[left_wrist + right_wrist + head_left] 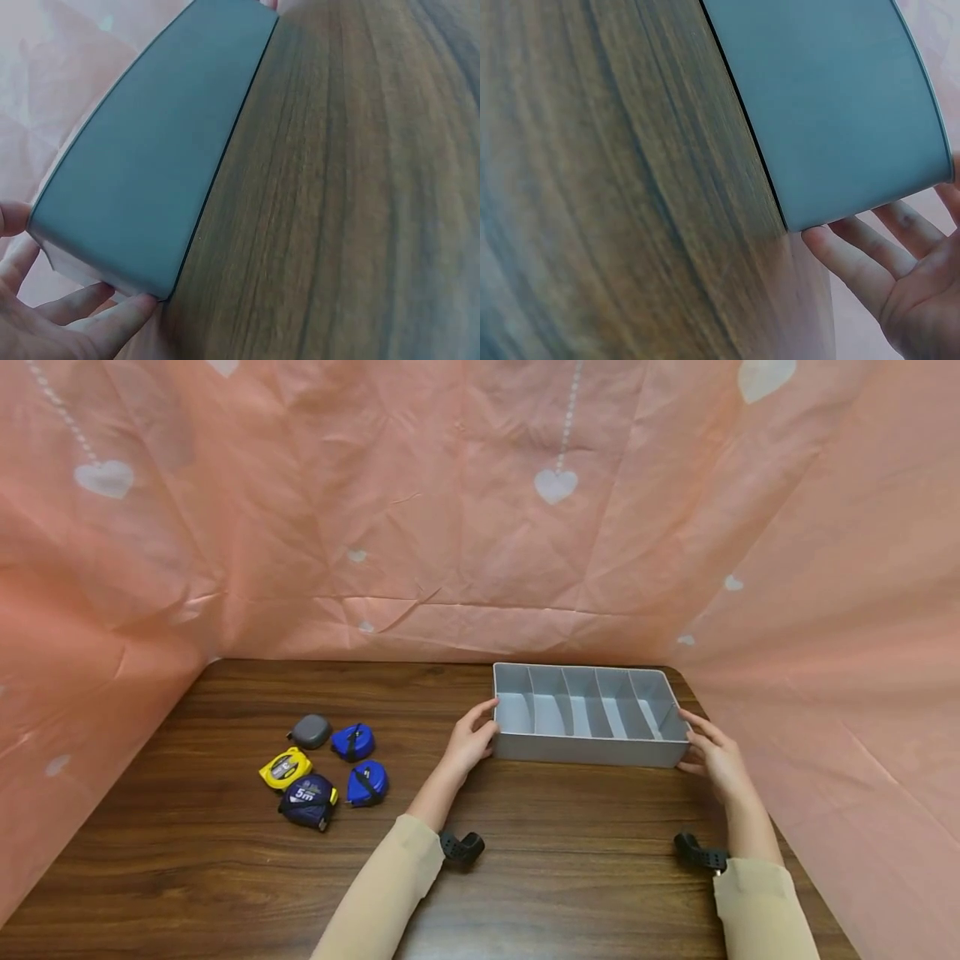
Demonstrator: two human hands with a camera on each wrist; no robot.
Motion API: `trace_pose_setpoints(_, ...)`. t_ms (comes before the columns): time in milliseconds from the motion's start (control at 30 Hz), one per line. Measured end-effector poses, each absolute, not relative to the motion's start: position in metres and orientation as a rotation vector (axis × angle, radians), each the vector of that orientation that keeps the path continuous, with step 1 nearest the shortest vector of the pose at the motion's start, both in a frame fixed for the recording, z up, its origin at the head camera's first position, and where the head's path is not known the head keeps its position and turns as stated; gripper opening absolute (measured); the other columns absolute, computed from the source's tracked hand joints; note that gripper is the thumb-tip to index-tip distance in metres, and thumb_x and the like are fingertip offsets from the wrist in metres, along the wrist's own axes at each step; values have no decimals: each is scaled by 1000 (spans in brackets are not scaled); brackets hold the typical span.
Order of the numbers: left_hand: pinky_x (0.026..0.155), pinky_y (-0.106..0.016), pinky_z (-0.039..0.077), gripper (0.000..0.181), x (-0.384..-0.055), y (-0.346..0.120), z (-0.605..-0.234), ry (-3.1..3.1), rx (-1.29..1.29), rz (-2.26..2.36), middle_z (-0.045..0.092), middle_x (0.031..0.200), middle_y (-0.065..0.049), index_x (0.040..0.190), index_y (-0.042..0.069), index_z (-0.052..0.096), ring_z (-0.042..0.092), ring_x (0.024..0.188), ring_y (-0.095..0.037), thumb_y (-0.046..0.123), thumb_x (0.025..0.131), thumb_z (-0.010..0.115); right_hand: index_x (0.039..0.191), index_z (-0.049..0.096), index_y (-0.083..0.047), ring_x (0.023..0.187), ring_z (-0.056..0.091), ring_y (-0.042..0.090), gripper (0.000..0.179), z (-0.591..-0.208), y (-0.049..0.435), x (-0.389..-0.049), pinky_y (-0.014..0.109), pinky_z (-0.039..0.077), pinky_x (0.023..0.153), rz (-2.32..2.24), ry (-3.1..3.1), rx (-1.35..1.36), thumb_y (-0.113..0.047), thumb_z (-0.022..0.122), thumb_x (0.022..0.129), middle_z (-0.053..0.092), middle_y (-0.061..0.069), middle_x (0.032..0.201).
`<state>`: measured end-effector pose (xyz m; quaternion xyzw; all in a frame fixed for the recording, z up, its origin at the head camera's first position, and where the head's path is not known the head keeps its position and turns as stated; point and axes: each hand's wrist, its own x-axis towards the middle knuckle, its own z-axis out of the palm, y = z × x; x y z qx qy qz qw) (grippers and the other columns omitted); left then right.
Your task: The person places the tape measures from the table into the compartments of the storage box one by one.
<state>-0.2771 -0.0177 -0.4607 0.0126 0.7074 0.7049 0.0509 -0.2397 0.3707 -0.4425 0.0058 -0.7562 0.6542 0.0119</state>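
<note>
A grey divided storage box [588, 750], with several compartments and nothing inside them, is at the back right of the wooden table. My left hand [471, 742] touches its left end, fingertips spread over the end wall from the rim down in the left wrist view. At the opposite end, the fingers of my right hand [716, 760] press against the wall; the right wrist view shows them mostly straight, one at the lower corner. Whether the box's base rests fully on the table, I cannot tell.
Tape measures lie grouped on the left: a grey one [311, 731], a yellow one [287, 768], a navy one [307, 802], an upper blue one [353, 742] and a lower blue one [367, 783]. A pink curtain [450, 527] with hearts surrounds the table [225, 868].
</note>
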Motion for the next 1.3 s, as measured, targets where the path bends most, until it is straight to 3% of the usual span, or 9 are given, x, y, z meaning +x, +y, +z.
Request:
trace_pose_setpoints(667, 84, -51, 49, 52, -254, -33, -464, 2167, 29, 2133, 54, 131, -16, 135, 25, 56, 54, 113, -29, 11, 85, 56, 149, 37, -13, 91, 60, 1, 47, -448, 362, -230, 29, 54, 69, 2004, -2386, 64, -21, 45, 103, 21, 30, 144)
trace_pose_setpoints(1100, 83, -54, 49, 55, -237, -49, -466, 2154, 57, 2187, 51, 133, -22, 139, 12, 51, 54, 112, -31, 6, 85, 54, 148, 36, -9, 91, 60, 3, 47, -447, 348, -223, 30, 55, 70, 1954, -2427, 103, -21, 44, 103, 26, 29, 142)
trace_pose_setpoints(1300, 81, -50, 51, 54, -231, -54, -465, 2175, 59, 2186, 53, 131, -22, 139, 12, 52, 57, 108, -30, 6, 85, 54, 148, 36, -10, 103, 52, 0, 49, -447, 345, -222, 32, 55, 73, 1921, -2472, 104, -26, 44, 103, 23, 26, 147)
